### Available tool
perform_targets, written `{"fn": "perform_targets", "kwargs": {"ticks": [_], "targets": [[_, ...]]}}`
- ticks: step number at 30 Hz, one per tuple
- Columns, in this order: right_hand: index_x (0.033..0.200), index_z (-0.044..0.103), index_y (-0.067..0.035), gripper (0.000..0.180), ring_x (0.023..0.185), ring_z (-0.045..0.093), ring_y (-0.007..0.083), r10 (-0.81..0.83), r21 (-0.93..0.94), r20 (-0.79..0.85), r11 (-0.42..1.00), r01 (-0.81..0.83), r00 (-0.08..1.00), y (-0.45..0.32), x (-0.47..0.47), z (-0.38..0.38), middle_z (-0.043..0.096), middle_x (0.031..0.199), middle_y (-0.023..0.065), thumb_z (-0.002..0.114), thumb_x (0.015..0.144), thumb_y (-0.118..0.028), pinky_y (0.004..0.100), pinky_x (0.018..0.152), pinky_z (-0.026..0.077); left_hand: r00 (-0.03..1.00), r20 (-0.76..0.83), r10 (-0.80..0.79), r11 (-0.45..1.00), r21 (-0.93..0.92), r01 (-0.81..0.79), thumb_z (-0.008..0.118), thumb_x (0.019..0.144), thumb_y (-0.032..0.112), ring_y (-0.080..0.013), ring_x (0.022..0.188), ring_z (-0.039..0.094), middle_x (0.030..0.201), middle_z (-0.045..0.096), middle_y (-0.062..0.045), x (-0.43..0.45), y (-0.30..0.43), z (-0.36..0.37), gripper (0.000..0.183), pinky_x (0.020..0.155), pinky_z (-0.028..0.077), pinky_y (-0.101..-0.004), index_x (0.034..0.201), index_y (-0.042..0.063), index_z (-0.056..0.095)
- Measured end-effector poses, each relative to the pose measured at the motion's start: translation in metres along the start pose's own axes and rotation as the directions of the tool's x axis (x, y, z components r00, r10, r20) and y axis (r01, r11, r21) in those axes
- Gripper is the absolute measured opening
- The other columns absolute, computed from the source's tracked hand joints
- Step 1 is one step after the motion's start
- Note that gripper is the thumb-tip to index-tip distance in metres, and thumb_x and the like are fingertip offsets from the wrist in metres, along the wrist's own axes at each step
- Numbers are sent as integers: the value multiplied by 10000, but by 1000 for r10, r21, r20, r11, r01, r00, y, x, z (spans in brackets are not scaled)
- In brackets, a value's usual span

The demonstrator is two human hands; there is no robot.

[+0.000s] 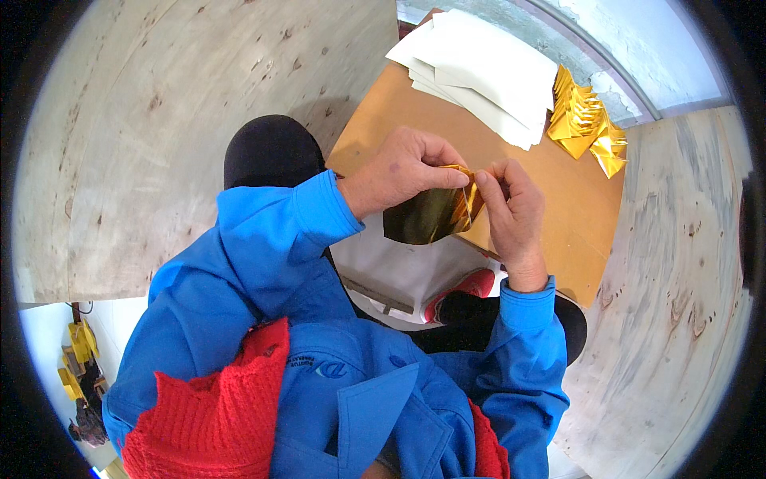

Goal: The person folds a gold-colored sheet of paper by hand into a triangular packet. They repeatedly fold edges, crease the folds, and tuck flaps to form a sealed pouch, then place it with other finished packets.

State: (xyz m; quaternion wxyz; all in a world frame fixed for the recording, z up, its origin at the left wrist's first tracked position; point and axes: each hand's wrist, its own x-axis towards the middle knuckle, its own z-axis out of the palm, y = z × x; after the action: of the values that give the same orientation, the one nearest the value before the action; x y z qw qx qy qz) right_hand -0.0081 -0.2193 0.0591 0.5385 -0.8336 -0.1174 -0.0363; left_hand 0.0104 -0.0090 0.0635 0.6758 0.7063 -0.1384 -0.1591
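Note:
A sheet of shiny gold foil paper is held up between both hands, over the near edge of the brown table. My left hand pinches its top edge between thumb and fingers. Right beside it, my right hand grips the right part, where the sheet is creased and partly folded. The thumb tips nearly meet. A pile of white paper sheets lies fanned at the table's far side. To its right stands a row of folded gold paper pieces, nested closely together.
The brown tabletop sits between a wooden panel at left and another at right. A pale wall rises behind it. My black-clad knees flank the table, and a red shoe shows below.

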Motion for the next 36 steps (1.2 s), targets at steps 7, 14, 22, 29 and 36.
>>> {"fn": "perform_targets", "kwargs": {"ticks": [7,14,22,29,36], "targets": [[891,614,-5,135,668,577,149,-57,-63,-10,996,57,998,-2,-1,0,611,741,82,680,957,-102,294,613,473,1000,-23,6,1000,-20,-6,754,899,124,-83,771,669,872,751,-65,0,-4,2,170,704,545,-241,995,-16,761],[886,618,3,129,675,609,166,-28,-34,-5,999,28,1000,-7,-2,-1,637,756,115,690,938,-91,309,622,495,1000,-20,23,999,-32,-23,748,905,117,-76,785,669,888,747,-54,0,-9,3,164,714,546,-236,1002,-16,751],[887,621,3,122,678,611,168,-26,-49,-12,998,25,1000,-8,-2,-1,632,753,118,689,935,-86,309,623,494,999,-29,18,997,-71,-20,746,911,120,-71,801,664,893,742,-50,-1,-8,5,168,724,539,-233,1013,-13,749],[880,624,0,126,673,612,194,-43,-86,-11,995,42,999,-8,-1,-1,629,748,128,686,934,-95,321,625,491,993,-69,91,996,26,-90,754,916,139,-65,787,652,881,740,-39,-2,-9,7,171,703,533,-230,1002,-10,754],[887,627,-3,123,676,619,205,-60,-77,-27,995,58,998,-9,-3,0,631,752,131,685,935,-99,325,631,494,989,-108,100,994,54,-95,756,918,135,-54,769,634,847,730,-22,-5,-7,10,158,676,513,-222,986,-7,764]]}}
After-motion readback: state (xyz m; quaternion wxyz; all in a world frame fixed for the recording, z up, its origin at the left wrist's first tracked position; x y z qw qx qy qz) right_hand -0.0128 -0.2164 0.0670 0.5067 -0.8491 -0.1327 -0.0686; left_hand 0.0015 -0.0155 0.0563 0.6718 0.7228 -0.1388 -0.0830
